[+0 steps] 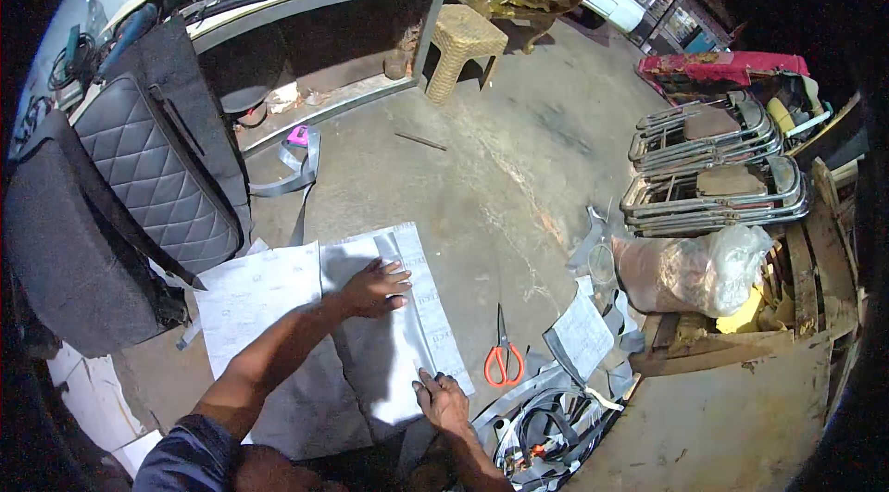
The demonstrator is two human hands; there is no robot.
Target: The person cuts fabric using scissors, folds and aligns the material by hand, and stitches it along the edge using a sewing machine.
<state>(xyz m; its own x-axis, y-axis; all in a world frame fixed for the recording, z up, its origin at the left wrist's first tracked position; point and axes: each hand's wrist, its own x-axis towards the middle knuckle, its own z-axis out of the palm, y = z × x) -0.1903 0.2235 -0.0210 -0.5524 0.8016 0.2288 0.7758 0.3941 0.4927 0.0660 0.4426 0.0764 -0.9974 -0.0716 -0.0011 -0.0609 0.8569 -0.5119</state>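
Sheet (315, 381): pale, with faint printing, spread on the floor (463, 242) in front of the person; a long crease or join runs down its middle, and its left half is partly under the left forearm.
Sheet's right side: a narrow band runs along it, between the two hands; whether it is a fold or a separate strip, I cannot tell.
Left hand (373, 290): palm down on the upper right part of the sheet, fingers spread wide, gripping nothing.
Right hand (444, 402): at the lower right edge of the sheet, fingers bent and touching it; whether they pinch the edge or only press on it, I cannot tell.
Scissors (503, 344): orange handles, lying on the floor just right of the sheet, blades pointing away from the person.
Scraps (585, 335): pale and grey pieces to the right of the scissors, beside a tangle of cords (546, 427).
Tape measure (298, 135): pink, beyond the sheet, next to a grey strap (301, 179).
Cushion (157, 168): black, quilted, leaning at the left.
Stool (463, 38): tan, woven-looking, standing farther back.
Folded chairs (713, 196): metal-framed, stacked at the right, near a clear plastic bag (741, 261).
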